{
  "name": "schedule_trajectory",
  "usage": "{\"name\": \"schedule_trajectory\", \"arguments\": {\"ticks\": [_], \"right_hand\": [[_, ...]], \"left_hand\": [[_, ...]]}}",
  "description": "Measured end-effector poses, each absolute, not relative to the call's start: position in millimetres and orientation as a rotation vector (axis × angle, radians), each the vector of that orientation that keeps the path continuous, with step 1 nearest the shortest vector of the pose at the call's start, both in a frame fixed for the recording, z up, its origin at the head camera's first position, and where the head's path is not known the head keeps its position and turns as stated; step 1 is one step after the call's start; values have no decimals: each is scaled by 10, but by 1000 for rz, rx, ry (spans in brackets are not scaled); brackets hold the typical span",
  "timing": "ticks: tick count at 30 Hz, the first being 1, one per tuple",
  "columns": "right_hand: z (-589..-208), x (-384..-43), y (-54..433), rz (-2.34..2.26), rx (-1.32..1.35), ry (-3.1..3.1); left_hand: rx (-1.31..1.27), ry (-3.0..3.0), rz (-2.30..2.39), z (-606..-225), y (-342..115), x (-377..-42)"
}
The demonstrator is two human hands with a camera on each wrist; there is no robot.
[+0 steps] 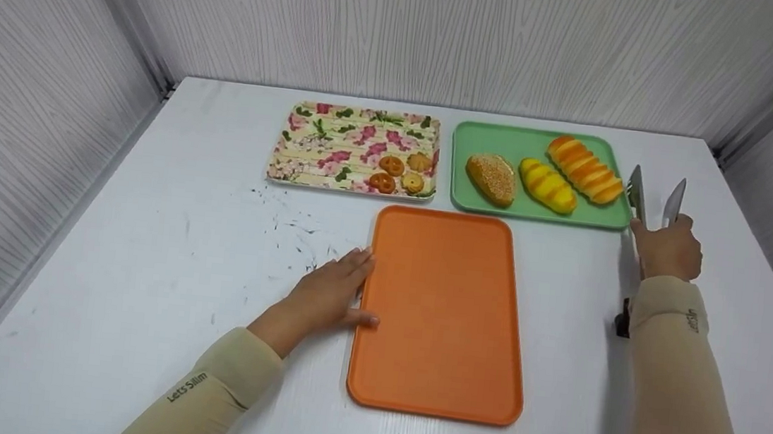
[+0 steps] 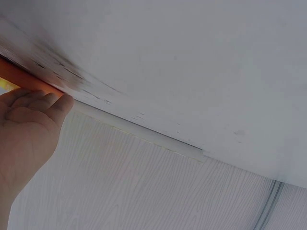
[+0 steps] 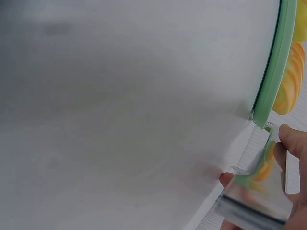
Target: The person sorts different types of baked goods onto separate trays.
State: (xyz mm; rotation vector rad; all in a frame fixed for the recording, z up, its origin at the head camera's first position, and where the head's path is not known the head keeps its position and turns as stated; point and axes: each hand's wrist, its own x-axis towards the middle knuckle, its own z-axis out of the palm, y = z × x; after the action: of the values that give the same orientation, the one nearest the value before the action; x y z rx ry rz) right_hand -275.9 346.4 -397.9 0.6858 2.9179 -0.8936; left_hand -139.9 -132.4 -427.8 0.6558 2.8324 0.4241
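An orange tray lies lengthwise on the white table. My left hand rests at its left edge, fingers along the side and thumb over the rim. In the left wrist view, the fingertips of the left hand touch the orange edge. My right hand grips shiny metal tongs, their two arms spread apart and pointing away from me. The right wrist view shows the wide metal of the tongs between thumb and fingers. Just left of them is a green tray.
On the green tray lie a seeded bun, a yellow bread roll and an orange striped loaf. A floral tray beside it carries several small biscuits. Grey wood-grain panels stand behind the table and at both sides.
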Motion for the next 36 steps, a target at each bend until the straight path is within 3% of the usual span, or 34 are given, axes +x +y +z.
{"name": "schedule_trajectory", "arguments": {"ticks": [21, 36], "right_hand": [[-3977, -2742, 3534, -914, 670, 2892], [-3527, -2723, 3438, -789, 583, 2967]], "left_hand": [[668, 2817, 388, -4321, -1305, -1452], [661, 2871, 349, -4130, -1353, -1676]]}}
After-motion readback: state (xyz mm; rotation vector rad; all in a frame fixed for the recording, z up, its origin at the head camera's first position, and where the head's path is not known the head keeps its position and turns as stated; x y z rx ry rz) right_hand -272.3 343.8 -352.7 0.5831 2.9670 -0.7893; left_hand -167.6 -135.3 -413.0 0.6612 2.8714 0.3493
